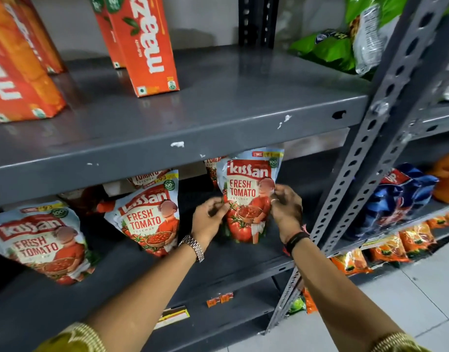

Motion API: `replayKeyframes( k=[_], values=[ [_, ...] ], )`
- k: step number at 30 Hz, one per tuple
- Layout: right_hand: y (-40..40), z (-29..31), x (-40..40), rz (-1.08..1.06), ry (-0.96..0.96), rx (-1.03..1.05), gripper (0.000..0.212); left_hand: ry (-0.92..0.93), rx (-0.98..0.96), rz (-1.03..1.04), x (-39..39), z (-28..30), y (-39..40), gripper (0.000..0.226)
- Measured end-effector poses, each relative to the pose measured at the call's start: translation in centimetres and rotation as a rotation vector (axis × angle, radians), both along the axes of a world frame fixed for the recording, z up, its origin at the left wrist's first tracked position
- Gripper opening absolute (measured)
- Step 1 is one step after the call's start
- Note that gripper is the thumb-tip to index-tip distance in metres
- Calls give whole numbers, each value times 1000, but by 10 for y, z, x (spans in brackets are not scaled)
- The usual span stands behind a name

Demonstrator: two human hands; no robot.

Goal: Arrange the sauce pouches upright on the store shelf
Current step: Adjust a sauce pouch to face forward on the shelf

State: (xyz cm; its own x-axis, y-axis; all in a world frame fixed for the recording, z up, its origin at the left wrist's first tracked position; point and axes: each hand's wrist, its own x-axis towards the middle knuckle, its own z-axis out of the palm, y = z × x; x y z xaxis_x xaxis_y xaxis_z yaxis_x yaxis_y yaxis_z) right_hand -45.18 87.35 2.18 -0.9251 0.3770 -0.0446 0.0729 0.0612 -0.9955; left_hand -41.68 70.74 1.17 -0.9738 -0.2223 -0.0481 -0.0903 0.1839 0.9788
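Both hands on one pouch (pixel 248 196) now, upright on the middle shelf (pixel 152 273). The left hand (pixel 209 217) pinches its left edge, the right hand (pixel 287 207) its right edge, each grip closed on the pack.

Count the ketchup pouches: three in full view. Left of the held pouch, one (pixel 148 215) leans sideways; further left, another (pixel 40 241) tilts back near the frame edge. Behind them, two more show only as slivers under the upper shelf (pixel 182 123), so the true total is hard to call. Something dark and red sits behind the leaning one, too shadowed to name.

Above the held pouch, four orange cartons (pixel 144 44) stand, two cut off at the left. Up and right of it, green bags (pixel 327 49), blurred. Right of it, past the upright post (pixel 365 151), a blue pack (pixel 398 199) and orange packets (pixel 388 250), count unclear. A wristwatch (pixel 192 246) rides the left wrist.
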Motion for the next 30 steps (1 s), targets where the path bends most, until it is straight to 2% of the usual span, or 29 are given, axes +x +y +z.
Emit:
replayKeyframes(
  k=[3, 5, 9, 13, 17, 25, 27, 30],
  values=[
    [-7, 17, -5, 21, 124, -37, 26, 88, -43, 79, -2, 10, 0, 22],
    [-12, 18, -12, 26, 138, -70, 28, 83, -85, 104, -6, 11, 1, 20],
    [-16, -4, -21, 16, 39, -63, 33, 11, -133, 117, -10, -5, 0, 21],
    [-15, -16, -19, 57, -48, -114, 28, -12, -122, 99, -6, -6, 2, 30],
    [-19, -20, -19, 124, -134, -165, 40, -15, -113, 35, 0, 4, 10, 40],
    [-15, -20, -17, 206, -123, -171, 62, -47, -24, -23, -2, 8, 15, 56],
    [-16, -18, -10, 222, -126, -203, 58, -61, 15, -51, 4, 7, 11, 60],
    [-19, -24, 5, 99, -206, -212, 37, -58, 30, -11, 19, -3, -4, 51]
  ],
)
